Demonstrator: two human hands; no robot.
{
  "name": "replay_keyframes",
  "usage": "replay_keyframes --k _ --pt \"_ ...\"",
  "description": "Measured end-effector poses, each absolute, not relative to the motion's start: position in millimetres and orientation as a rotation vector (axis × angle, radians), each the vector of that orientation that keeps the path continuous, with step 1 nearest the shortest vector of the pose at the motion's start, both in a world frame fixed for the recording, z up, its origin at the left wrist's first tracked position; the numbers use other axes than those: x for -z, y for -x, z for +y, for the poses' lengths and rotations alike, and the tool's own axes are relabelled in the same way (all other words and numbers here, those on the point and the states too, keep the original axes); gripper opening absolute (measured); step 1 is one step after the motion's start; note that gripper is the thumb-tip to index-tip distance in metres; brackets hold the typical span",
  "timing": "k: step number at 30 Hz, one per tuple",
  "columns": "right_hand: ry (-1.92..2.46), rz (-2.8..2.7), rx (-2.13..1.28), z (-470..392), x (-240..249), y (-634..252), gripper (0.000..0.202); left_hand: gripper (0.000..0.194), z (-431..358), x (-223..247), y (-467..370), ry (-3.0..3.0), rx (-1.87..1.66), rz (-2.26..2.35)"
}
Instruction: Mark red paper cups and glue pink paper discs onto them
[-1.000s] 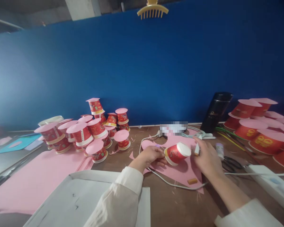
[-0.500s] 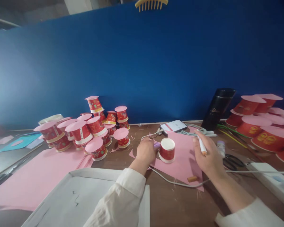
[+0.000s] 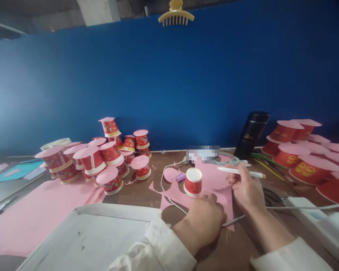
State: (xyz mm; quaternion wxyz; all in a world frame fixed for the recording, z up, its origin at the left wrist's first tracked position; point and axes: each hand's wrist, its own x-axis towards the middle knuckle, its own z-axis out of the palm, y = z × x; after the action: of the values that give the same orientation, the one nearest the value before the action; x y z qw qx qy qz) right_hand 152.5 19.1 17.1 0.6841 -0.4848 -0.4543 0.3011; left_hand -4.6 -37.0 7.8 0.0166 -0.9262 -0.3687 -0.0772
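On pink paper [image 3: 214, 182], white-topped red cup [image 3: 193, 186]

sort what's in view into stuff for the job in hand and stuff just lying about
Likely the job:
white marker in the right hand
upturned red paper cup
pink paper
red cups with pink tops

Likely just lying about:
black flask
white power strip

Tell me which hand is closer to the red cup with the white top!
The left. The left hand is just on the near side of the red cup, while the right hand is farther off, to the cup's right, holding a white marker.
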Motion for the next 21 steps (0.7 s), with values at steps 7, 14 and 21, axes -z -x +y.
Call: replay_keyframes --k 7,14,21 --pt "0.915 -0.678 -1.128 24 -23 -151 0.049 0.015 -37 -2 8 2.906 0.246 -1.098" --pt "0.849 -0.55 -1.231 25 -22 -150 0.042 0.022 -31 1 11 2.885 0.453 -1.234" --pt "0.84 -0.59 -1.234 22 -22 -149 0.042 0.025 -20 6 12 3.028 1.129 -1.673"
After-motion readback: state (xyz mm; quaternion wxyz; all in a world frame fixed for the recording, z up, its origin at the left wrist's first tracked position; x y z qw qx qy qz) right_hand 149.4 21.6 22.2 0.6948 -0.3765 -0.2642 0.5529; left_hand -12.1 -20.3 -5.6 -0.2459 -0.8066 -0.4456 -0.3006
